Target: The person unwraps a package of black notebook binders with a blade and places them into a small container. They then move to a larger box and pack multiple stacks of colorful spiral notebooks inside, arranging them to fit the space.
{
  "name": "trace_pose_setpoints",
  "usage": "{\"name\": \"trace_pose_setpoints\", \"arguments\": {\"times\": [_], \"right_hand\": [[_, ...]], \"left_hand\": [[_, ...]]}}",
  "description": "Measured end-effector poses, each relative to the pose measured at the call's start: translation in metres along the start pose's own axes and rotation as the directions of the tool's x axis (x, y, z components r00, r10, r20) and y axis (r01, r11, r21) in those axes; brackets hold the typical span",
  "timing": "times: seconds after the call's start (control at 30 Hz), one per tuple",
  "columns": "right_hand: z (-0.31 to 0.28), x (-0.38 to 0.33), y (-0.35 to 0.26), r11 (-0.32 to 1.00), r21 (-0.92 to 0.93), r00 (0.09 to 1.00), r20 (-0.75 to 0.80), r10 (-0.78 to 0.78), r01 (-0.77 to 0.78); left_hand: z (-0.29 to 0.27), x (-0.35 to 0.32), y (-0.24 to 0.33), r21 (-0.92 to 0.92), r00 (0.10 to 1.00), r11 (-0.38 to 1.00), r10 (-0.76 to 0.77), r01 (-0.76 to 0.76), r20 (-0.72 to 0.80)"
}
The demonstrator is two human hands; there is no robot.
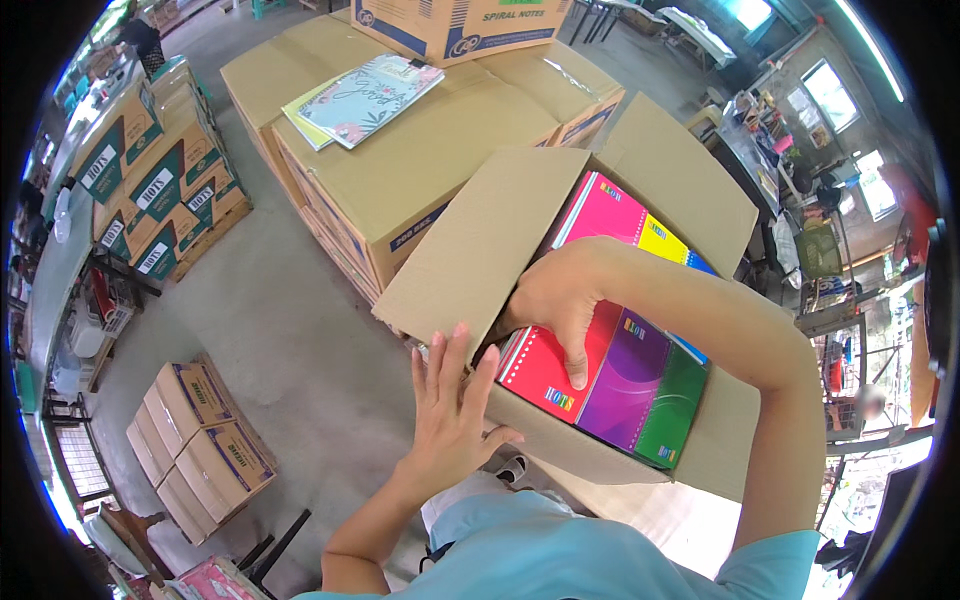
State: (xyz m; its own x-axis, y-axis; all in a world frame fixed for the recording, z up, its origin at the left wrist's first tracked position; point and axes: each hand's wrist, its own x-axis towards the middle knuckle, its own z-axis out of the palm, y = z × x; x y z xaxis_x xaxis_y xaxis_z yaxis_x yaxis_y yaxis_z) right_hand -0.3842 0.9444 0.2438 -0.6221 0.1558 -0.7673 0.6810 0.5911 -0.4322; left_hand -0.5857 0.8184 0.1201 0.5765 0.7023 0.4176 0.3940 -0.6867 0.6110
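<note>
Right hand (pixel 560 305): grip reaches into the open cardboard carton (pixel 600 440), fingers curled over the edge of the red spiral notebook (pixel 545 365) atop the packed stack. Left hand (pixel 450 410): open, fingers spread, flat against the carton's near wall, holding nothing. Notebook likely light, stiff-covered, glossy and a little slippery; best taken by a free edge away from the wire spine. Neighbours: purple notebook (pixel 630 385) and green notebook (pixel 675 410) just beside it, raised carton flap (pixel 480 240) crowding the left, sealed cartons (pixel 420 160) behind carrying a floral notebook (pixel 370 100).
</note>
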Motion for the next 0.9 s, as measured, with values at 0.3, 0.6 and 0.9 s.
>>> {"name": "trace_pose_setpoints", "arguments": {"times": [0.3,0.6,0.9], "right_hand": [[-0.005,-0.003,-0.014,0.986,-0.079,0.983,0.105,0.153,-0.145],[0.002,-0.033,-0.022,0.983,-0.116,0.990,-0.050,0.135,-0.140],[0.008,-0.036,-0.014,0.991,-0.105,0.993,-0.085,0.080,-0.088]], "left_hand": [[0.009,-0.007,-0.012,-0.077,0.994,0.997,-0.006,-0.003,-0.110],[0.024,-0.022,-0.026,-0.140,0.978,0.990,-0.030,0.001,-0.206],[0.025,-0.020,-0.027,-0.117,0.982,0.992,0.032,-0.054,-0.186]]}}
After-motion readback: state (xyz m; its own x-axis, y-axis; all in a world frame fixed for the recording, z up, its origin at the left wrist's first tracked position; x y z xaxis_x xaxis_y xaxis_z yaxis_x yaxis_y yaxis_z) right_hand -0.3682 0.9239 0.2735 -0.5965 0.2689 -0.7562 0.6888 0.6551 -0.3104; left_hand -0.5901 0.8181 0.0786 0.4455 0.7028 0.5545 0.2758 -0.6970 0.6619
